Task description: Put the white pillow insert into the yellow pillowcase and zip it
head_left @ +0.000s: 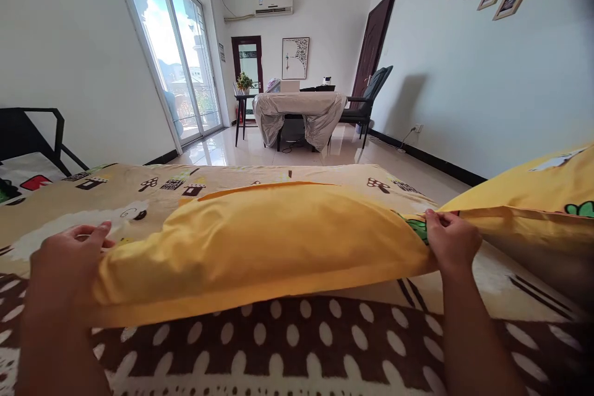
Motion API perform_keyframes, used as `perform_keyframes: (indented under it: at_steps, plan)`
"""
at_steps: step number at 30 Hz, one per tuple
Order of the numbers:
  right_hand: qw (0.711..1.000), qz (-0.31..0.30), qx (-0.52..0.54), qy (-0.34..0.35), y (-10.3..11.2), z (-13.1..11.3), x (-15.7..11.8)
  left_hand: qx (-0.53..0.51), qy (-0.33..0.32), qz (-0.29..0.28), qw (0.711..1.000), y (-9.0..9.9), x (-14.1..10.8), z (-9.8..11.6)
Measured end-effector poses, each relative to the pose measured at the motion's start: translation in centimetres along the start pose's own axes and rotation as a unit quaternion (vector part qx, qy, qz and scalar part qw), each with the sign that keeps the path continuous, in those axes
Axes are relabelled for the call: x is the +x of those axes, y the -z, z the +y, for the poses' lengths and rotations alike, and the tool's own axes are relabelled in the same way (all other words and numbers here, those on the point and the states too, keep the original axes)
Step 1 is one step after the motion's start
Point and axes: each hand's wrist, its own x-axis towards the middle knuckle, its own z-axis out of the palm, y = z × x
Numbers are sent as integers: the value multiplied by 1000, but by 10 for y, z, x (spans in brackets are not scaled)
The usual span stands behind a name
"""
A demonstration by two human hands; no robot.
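A yellow pillow [260, 241] with a flat border stretches across the view between my two hands, above a patterned blanket [288, 334]. My left hand [74, 260] is closed on the pillow's left end, thumb and fingers pinched together. At the other end, my right hand [452, 238] grips the pillow's right edge, beside a green printed patch. The pillow bulges in the middle, and a fold shows along its top. Its underside is hidden from me.
Another yellow pillow [529, 198] with a green print lies at the right, close to my right hand. A black chair [32, 136] stands at the left edge. Beyond the bed are a covered table [297, 102] and a dark armchair [371, 96].
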Motion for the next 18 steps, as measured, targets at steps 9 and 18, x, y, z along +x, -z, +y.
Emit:
perform_keyframes:
  at_steps: [9, 18]
  plan:
    - [903, -40, 74, 422, 1, -92, -113, -30, -469, -67, 880, -37, -134, 88]
    - [828, -227, -100, 503, -67, -76, -146, 104, -564, -229, 787, -127, -162, 90]
